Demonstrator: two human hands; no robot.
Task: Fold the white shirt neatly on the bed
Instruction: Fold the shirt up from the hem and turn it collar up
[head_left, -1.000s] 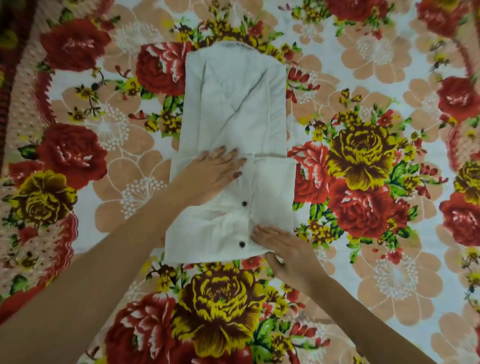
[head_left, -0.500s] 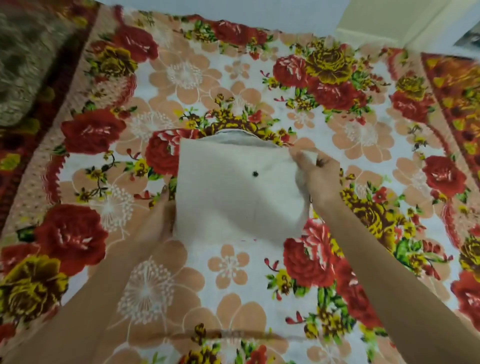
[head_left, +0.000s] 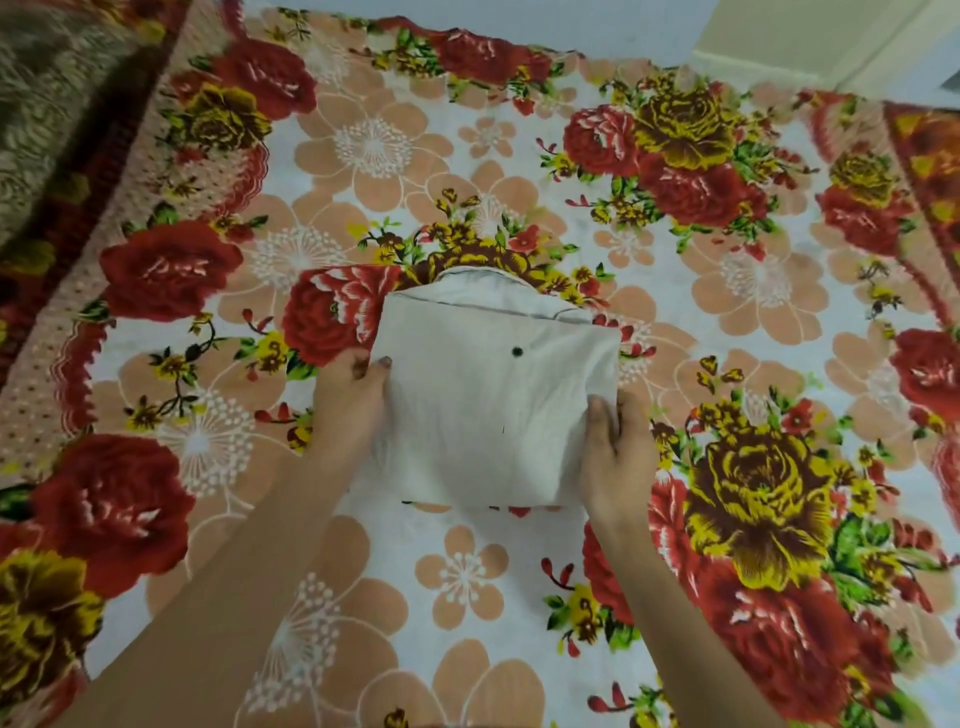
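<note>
From the head camera, the white shirt is lying between the two hands as a compact folded rectangle on the flowered bedsheet, its collar end showing as a curved edge on the side away from the hands. A single dark button is sitting on the top layer, beyond the fingertips and slightly nearer the left hand. The left hand is gripping the left edge of the bundle, thumb lying on top of the cloth and the fingers going out of sight beneath or beside it. The right hand is clasping the right edge the same way, thumb pressing onto the top layer. Both hands are closing on the shirt from opposite sides, with the full width of the fold keeping them apart. Whether the bundle is resting on the sheet or being raised slightly is not clear. A patterned brown cover is lying well beyond the left hand
</note>
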